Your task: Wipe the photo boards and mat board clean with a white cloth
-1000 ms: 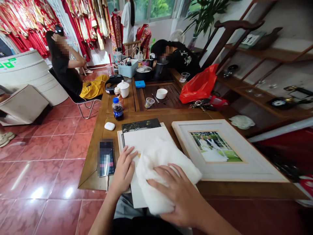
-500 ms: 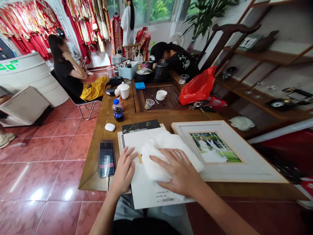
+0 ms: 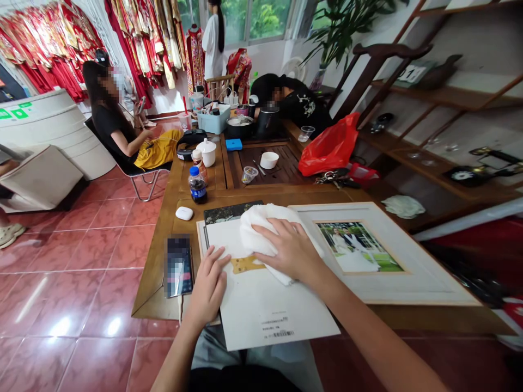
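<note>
A white board with a gold mark and a barcode label lies on the near edge of the wooden table. My left hand rests flat on the board's left edge, fingers stretched out. My right hand presses a white cloth onto the board's far part, fingers curled over it. Under the board lie more sheets and a dark book.
A white-framed wedding photo lies right of the board. A phone, an earbud case and a bottle sit to the left. Beyond are a tea tray, a red bag and two seated people.
My right hand has slid the white cloth away from me along the board, uncovering the barcode label and the gold mark. My left hand has stayed on the board's left edge.
</note>
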`<state>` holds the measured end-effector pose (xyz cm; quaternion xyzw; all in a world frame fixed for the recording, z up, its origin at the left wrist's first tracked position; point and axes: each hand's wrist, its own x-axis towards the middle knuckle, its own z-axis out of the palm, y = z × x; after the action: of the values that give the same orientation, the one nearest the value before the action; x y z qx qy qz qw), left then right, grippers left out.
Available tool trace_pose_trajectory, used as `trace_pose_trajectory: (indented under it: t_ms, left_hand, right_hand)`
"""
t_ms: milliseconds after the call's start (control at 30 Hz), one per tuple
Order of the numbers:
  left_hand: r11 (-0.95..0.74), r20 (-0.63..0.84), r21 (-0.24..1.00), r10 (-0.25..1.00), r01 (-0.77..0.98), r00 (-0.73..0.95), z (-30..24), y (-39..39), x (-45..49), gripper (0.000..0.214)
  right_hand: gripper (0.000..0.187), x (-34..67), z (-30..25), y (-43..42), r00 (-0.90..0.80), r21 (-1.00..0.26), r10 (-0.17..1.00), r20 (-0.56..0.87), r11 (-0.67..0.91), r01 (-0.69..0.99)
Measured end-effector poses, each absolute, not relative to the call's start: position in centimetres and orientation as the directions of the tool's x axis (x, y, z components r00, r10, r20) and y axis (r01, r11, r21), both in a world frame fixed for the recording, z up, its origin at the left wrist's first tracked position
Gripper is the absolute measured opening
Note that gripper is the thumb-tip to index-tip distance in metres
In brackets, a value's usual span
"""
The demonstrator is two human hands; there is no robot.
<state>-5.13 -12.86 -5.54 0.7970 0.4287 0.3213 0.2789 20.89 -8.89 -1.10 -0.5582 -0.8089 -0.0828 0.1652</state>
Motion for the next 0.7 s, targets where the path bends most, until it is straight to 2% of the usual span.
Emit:
trace_pose_trajectory:
  t_ms: [433, 700]
  left_hand:
    - [-0.453, 0.262, 0.748, 0.873, 0.486, 0.411, -5.4, -12.9, -4.9, 0.038]
    - [-0.445, 0.264, 0.751, 0.879, 0.487, 0.396, -5.3, -12.9, -4.9, 0.039]
  right_hand:
    - [0.060, 22.8, -1.1, -15.6, -0.469, -0.036, 0.796, 0.382, 0.520, 0.853]
    - [0.066, 23.4, -2.0, -21.7, -0.524, -0.069, 0.754, 0.396, 0.593, 0.802]
